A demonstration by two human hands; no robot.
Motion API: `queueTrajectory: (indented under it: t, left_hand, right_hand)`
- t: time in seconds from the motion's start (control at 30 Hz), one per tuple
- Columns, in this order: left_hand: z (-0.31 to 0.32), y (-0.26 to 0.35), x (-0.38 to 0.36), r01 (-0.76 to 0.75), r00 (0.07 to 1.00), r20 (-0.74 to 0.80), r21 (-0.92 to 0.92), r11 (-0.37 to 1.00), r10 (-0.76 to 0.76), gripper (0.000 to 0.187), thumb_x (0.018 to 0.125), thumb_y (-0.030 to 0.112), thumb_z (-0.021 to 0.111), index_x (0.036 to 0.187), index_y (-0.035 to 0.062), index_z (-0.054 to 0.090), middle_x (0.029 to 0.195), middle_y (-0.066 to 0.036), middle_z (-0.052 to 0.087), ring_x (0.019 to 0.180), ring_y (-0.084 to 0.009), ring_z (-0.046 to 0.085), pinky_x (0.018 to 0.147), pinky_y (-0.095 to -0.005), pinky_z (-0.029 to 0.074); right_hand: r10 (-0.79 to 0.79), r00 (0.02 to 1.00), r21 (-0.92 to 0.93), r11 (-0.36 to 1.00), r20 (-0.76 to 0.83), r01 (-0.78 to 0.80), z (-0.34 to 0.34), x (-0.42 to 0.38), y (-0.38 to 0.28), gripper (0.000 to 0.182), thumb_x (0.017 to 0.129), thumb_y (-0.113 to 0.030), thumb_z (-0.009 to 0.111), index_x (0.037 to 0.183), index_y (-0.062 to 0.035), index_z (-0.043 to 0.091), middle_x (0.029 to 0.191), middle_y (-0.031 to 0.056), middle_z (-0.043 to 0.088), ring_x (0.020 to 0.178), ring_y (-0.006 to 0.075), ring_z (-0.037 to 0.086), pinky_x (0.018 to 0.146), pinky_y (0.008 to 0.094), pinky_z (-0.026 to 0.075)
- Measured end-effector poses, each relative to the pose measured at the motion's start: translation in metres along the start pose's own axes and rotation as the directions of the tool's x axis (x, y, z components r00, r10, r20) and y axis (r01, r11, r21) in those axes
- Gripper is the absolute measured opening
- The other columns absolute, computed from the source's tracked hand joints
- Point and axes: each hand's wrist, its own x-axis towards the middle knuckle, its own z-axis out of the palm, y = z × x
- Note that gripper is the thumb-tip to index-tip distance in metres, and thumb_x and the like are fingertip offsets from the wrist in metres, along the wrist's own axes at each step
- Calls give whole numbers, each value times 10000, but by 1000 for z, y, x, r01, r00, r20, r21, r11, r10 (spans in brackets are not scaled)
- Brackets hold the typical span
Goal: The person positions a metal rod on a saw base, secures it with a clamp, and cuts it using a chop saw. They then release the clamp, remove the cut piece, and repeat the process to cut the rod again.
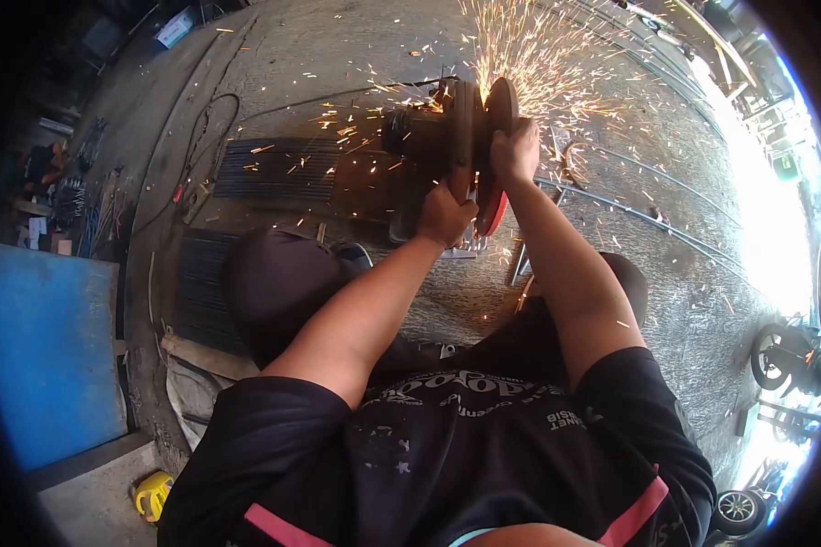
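Observation:
A dark power saw or grinding machine point(420, 137) stands on the ground ahead of me, its motor on the left. My left hand point(448, 215) is closed around the lower end of its upright bar-like handle point(462, 118). Just right of the bar is a round, disc-shaped part point(501, 105), seen nearly edge-on, with a red lower edge point(493, 215). My right hand point(517, 150) grips the right side of this round part. Bright sparks point(529, 55) spray from the machine's far side. The cutting contact is hidden.
Stacked dark metal rods point(278, 169) lie left of the machine, with a cable point(237, 114) behind. Long thin metal bars point(643, 214) lie at right. A blue panel point(50, 337) and yellow tape measure point(153, 496) are at lower left. Wheels point(739, 510) show at far right.

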Motion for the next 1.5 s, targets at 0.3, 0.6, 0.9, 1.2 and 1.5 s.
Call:
queueTrajectory:
  t: [0.3,0.6,0.9,1.2,1.5]
  left_hand:
    - [8,-27,-1,83,996,34,-37,996,-82,427,685,142,629,1066,-35,555,830,-218,636,742,-332,662,707,-399,530]
    - [12,-40,-13,4,1000,-21,5,1000,-4,457,659,127,636,1078,-34,554,872,-202,634,831,-323,652,774,-398,506]
    - [19,-45,-6,48,997,-67,-31,998,-50,443,661,153,668,1052,-27,563,888,-205,644,842,-334,648,785,-410,502]
    - [-3,49,43,282,959,21,-167,945,-282,302,638,184,681,817,-51,615,646,-120,611,495,-233,607,439,-367,467]
    - [-25,147,145,342,940,174,-513,787,-295,345,761,317,719,900,56,542,687,-77,536,502,-202,553,433,-352,500]
  right_hand:
    - [-29,999,-9,1000,-29,28,1,-7,1,294,769,-144,576,1009,9,500,1031,228,528,1012,399,517,885,462,421]
    - [-97,993,-10,995,-64,96,14,-26,22,334,783,-161,610,1035,7,469,1029,228,511,983,419,523,857,474,429]
    - [-84,995,12,996,-45,85,5,-26,17,371,803,-198,610,1075,13,471,1050,229,515,991,418,530,864,467,439]
    - [-42,998,97,994,-51,46,-30,10,-13,420,813,-215,603,1173,-4,559,1078,228,583,1018,377,564,901,428,447]
    - [-121,993,178,977,8,118,-59,30,-31,476,792,-220,614,1221,-23,554,1118,225,602,1025,351,600,899,409,467]
